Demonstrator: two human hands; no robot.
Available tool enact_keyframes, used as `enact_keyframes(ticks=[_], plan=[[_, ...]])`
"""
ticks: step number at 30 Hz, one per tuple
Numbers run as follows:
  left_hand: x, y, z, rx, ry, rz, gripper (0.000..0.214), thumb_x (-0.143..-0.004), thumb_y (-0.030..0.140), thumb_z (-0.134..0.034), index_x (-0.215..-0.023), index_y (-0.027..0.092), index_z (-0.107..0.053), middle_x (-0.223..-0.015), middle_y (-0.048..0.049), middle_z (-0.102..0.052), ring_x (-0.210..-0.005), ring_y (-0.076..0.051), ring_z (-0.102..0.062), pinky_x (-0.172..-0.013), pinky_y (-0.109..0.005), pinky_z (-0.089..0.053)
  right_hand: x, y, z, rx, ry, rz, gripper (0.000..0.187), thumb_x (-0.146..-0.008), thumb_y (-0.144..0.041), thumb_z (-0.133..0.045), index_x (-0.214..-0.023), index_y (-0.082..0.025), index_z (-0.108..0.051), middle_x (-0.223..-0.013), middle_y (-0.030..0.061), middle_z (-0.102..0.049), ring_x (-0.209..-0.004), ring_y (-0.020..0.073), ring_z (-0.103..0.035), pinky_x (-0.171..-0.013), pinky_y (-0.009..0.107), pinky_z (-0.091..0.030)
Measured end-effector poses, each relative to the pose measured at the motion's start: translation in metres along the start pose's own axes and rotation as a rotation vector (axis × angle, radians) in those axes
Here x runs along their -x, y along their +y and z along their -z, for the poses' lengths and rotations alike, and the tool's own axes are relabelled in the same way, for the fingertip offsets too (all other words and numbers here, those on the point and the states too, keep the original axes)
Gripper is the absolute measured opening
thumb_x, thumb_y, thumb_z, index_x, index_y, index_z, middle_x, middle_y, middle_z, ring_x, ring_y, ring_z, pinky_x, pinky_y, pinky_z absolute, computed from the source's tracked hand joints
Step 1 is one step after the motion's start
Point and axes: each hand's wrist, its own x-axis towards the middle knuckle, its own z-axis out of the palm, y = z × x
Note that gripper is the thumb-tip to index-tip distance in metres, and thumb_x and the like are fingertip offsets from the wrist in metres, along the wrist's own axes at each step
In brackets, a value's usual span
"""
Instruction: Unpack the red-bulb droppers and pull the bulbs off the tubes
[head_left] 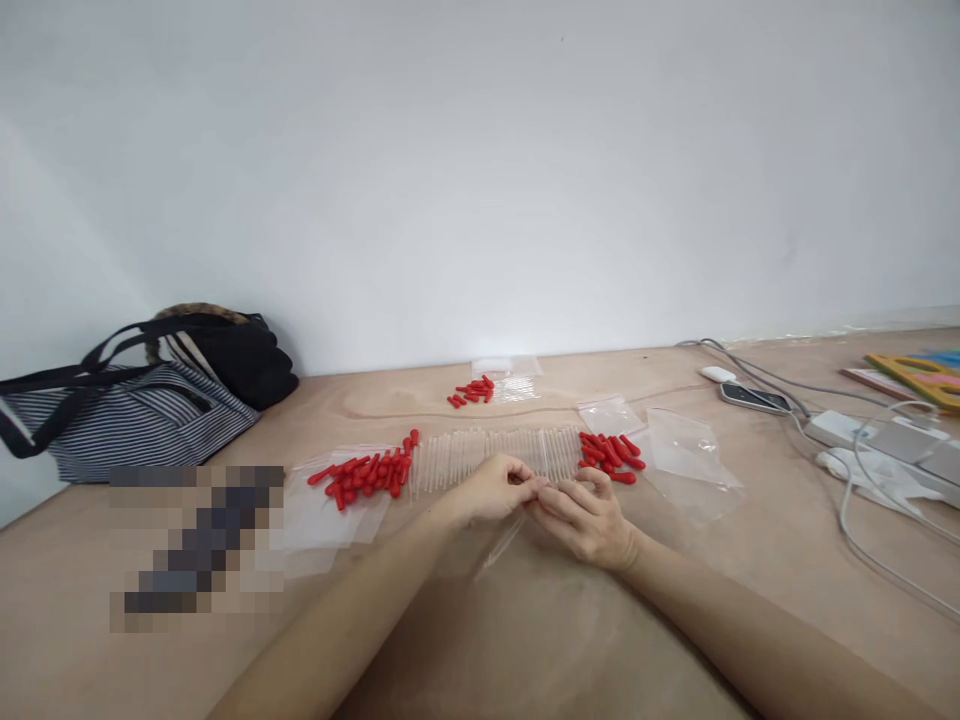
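My left hand [499, 487] and my right hand [585, 517] meet at the middle of the wooden table [525, 640], fingers pinched together on a small clear tube that is hard to make out. A clear plastic bag [501, 545] lies under them. Just beyond my hands runs a row of clear glass dropper tubes [495, 452]. Red rubber bulbs lie in a pile on the left [367, 475], another pile on the right [609, 455] and a small one farther back [472, 391].
A striped bag with black straps [127, 410] sits at the far left by the wall. Empty clear bags [686, 450] lie right of the bulbs. A phone [754, 397], power strip [877, 435] and cables [862, 520] crowd the right side.
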Motion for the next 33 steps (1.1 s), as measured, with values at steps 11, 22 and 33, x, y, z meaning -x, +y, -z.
enact_keyframes(ticks=[11,22,33], plan=[[0.054,-0.052,-0.019,-0.981,0.659,-0.744,0.014,-0.084,0.017,-0.049,-0.088,0.017,-0.062,-0.065,0.0006,-0.063,-0.067,-0.013,-0.055,-0.082,-0.036,-0.033,0.001,-0.008,-0.003,0.004,-0.124,-0.085,0.013,-0.080,-0.012,-0.051,-0.081,-0.020,-0.062,-0.070,-0.0025,-0.064,-0.074,0.0113,-0.054,-0.091,0.040,-0.026],[0.064,-0.044,-0.022,-1.152,0.733,-0.743,0.019,-0.085,0.010,-0.044,-0.084,0.014,-0.062,-0.059,0.0000,-0.058,-0.066,-0.014,-0.054,-0.075,-0.034,-0.033,0.003,-0.008,0.001,-0.016,-0.116,-0.117,0.015,-0.080,-0.011,-0.051,-0.071,-0.019,-0.060,-0.055,-0.0049,-0.056,-0.069,0.0099,-0.054,-0.093,0.041,-0.024],[0.063,-0.048,-0.024,-1.136,0.754,-0.745,0.021,-0.084,0.010,-0.042,-0.077,0.017,-0.061,-0.058,0.0015,-0.057,-0.069,-0.013,-0.054,-0.086,-0.038,-0.033,0.005,-0.008,0.005,-0.084,-0.139,-0.169,0.015,-0.080,-0.015,-0.051,-0.070,-0.022,-0.061,-0.053,-0.0051,-0.055,-0.071,0.0105,-0.053,-0.092,0.040,-0.023]])
